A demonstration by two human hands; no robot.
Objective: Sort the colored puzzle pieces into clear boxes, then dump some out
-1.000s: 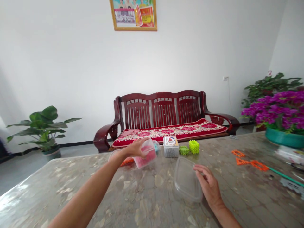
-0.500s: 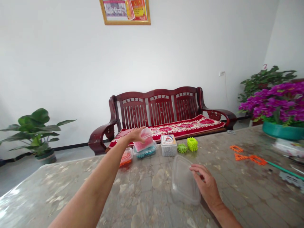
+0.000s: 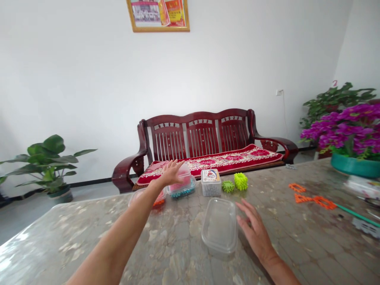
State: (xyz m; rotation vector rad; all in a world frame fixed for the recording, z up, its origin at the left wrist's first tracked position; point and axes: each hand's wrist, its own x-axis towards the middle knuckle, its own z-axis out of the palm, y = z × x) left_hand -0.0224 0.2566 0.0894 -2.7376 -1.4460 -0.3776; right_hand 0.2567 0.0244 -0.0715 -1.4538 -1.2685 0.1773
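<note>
My left hand (image 3: 171,173) is stretched out at the far side of the table, its fingers spread beside a clear box with pink contents (image 3: 184,177). That box rests on top of a clear container of blue pieces (image 3: 182,192). Partly behind my left forearm is a clear container of orange pieces (image 3: 159,198). My right hand (image 3: 253,225) is open, fingers apart, close to the right side of a see-through rectangular plastic container (image 3: 220,225) on the table; whether a fingertip touches it I cannot tell.
A lidded box of grey pieces (image 3: 211,183), a green spiky ball (image 3: 228,186) and a yellow-green knobbly block (image 3: 240,181) stand in a row. To the right lie joined orange pieces (image 3: 325,202) with a green stick (image 3: 356,214), near a flower pot (image 3: 353,163).
My left hand has let go of the pink box, which now sits level on the blue container. The see-through container has tipped down flat onto the table, and my right hand has come off it.
</note>
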